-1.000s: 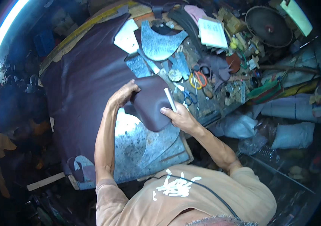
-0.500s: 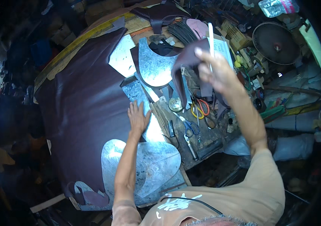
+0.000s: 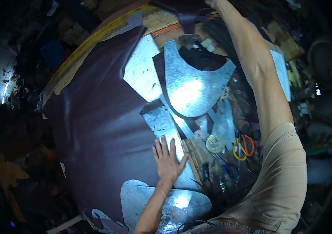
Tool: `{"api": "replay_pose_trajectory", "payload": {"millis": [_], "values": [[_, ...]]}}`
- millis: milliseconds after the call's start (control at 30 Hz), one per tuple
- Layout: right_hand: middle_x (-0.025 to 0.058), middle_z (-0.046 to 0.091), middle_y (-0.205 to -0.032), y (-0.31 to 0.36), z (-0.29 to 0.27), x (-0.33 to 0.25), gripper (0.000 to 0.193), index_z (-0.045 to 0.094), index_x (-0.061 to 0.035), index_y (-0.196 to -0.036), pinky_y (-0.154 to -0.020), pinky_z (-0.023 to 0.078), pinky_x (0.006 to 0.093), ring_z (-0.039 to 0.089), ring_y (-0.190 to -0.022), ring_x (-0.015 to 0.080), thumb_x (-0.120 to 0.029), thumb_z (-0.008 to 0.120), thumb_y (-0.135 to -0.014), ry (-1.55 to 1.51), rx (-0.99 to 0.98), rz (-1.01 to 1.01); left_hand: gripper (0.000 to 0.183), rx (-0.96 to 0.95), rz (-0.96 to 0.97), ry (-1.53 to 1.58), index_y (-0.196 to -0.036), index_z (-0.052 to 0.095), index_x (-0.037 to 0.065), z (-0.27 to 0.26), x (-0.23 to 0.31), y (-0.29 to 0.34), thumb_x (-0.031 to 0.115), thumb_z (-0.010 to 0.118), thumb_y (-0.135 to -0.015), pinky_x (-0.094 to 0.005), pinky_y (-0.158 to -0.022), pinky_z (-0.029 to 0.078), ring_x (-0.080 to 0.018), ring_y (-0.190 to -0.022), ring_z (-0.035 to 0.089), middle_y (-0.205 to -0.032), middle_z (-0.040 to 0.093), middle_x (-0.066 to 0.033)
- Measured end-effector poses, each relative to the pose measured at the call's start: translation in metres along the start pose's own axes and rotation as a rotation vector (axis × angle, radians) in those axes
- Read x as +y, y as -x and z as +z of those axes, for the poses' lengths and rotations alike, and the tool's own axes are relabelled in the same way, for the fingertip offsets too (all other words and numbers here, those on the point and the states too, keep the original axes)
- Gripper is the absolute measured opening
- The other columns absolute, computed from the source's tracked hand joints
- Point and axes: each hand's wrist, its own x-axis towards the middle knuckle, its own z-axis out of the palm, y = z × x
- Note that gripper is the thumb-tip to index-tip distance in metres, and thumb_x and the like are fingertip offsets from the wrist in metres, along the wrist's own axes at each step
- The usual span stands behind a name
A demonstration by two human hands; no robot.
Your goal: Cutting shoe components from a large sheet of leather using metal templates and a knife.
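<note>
My left hand (image 3: 168, 162) lies flat with fingers spread on the edge of a large dark maroon leather sheet (image 3: 95, 128), its fingertips on a metal plate (image 3: 162, 123). Just below that hand lies a rounded metal template (image 3: 166, 201). A shield-shaped metal template (image 3: 191, 87) rests farther back over dark leather. My right arm stretches up to the top edge of the picture. Only the base of my right hand (image 3: 213, 3) shows there, beside a dark leather piece (image 3: 189, 15). Its fingers are cut off by the frame.
The bench's yellow wooden edge (image 3: 95, 35) curves along the back left. Orange-handled scissors (image 3: 245, 146), a round tin (image 3: 214, 143) and several small tools crowd the right side. A white booklet (image 3: 282, 74) lies far right. Dark clutter surrounds the bench.
My right arm has swung from the cut leather piece near the bench's middle up and away to the far top edge. My left hand has flattened on the leather sheet.
</note>
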Motion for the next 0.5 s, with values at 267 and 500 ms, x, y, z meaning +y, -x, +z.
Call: {"api": "replay_pose_trajectory", "payload": {"millis": [267, 500], "values": [[0.0099, 0.067, -0.082, 0.121, -0.031, 0.104, 0.026, 0.062, 0.0003, -0.109, -0.060, 0.046, 0.0301, 0.061, -0.071, 0.0146, -0.018, 0.054, -0.092, 0.237, 0.027, -0.179, 0.079, -0.011, -0.022, -0.045, -0.141, 0.038, 0.001, 0.003, -0.008, 0.001, 0.056, 0.055, -0.087, -0.0585, -0.113, 0.008, -0.0478, -0.142, 0.010, -0.152, 0.020, -0.0290], [0.0259, 0.066, -0.093, 0.272, -0.141, 0.021, 0.028, 0.062, 0.0006, -0.104, -0.078, 0.050, 0.0459, 0.065, -0.090, 0.0413, -0.023, 0.053, -0.092, 0.885, -0.192, -0.426, 0.076, 0.095, 0.081, -0.042, -0.141, 0.038, 0.001, 0.006, 0.007, -0.011, 0.054, 0.052, -0.089, -0.0547, -0.115, 0.009, -0.0453, -0.142, 0.014, -0.151, 0.023, -0.0275]]}}
